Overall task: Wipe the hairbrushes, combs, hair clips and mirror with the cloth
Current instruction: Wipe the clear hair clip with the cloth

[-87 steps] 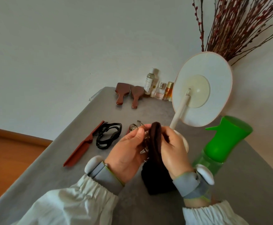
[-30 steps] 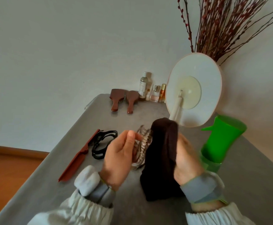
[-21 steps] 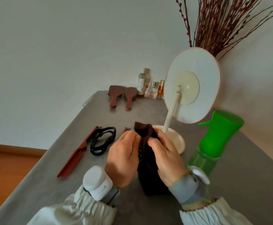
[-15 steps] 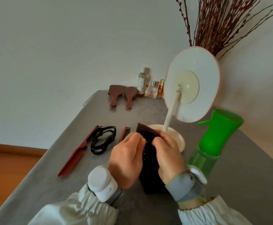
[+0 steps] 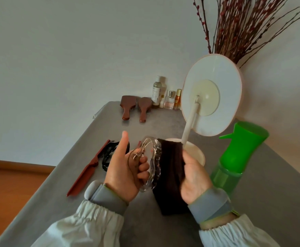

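The left hand holds a clear plastic claw clip with its lower fingers curled round it and the thumb standing free, raised above the grey table; the right hand grips a dark brown cloth, draped over its fingers and pressed against the clip's side. By my reading the job is at the hair clips, with this one mid-wipe. A black hair clip and a red-brown comb lie just left of the hands, two wooden hairbrushes sit at the far edge, and the round stand mirror, seen from its back, is beside a green spray bottle; whether any is already clean cannot be told. Half a second ago both hands were bunched over the cloth with the clip hidden; now they have parted and the clip shows.
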Action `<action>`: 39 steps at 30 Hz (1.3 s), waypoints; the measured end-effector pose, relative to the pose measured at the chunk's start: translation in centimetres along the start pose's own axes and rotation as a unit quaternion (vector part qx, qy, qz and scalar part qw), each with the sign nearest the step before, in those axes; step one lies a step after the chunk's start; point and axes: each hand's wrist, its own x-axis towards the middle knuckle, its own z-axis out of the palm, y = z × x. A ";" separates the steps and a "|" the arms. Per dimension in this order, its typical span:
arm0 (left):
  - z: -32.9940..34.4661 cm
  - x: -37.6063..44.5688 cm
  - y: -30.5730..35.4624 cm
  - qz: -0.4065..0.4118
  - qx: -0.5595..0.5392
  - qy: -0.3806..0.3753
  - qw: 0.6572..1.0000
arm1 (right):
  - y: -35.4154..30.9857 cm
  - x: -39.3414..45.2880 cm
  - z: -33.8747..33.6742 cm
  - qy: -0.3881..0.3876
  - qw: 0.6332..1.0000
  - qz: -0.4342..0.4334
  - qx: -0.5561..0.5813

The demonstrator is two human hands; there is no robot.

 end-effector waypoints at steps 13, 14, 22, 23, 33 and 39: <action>-0.4 -0.3 -0.1 0.053 -0.039 0.048 0.997 | 4.5 -2.0 1.1 -0.135 0.707 -0.386 -0.577; -0.9 0.3 0.0 0.037 -0.028 0.038 0.998 | 4.4 -1.7 1.1 -0.135 0.708 -0.390 -0.573; -0.3 0.2 -1.2 -0.083 -0.050 -0.078 0.992 | 3.4 -1.5 1.1 -0.077 0.728 -0.419 -0.538; -0.4 -0.3 -0.7 -0.065 -0.046 -0.122 0.989 | 4.0 -1.3 1.0 -0.085 0.687 -0.438 -0.573; -0.3 0.6 0.1 0.027 -0.023 0.089 0.995 | 1.6 -2.0 1.3 0.026 0.838 -0.261 -0.479; 0.4 0.3 0.4 0.101 0.064 0.080 0.990 | 1.1 -2.3 0.4 -0.038 0.929 -0.028 -0.366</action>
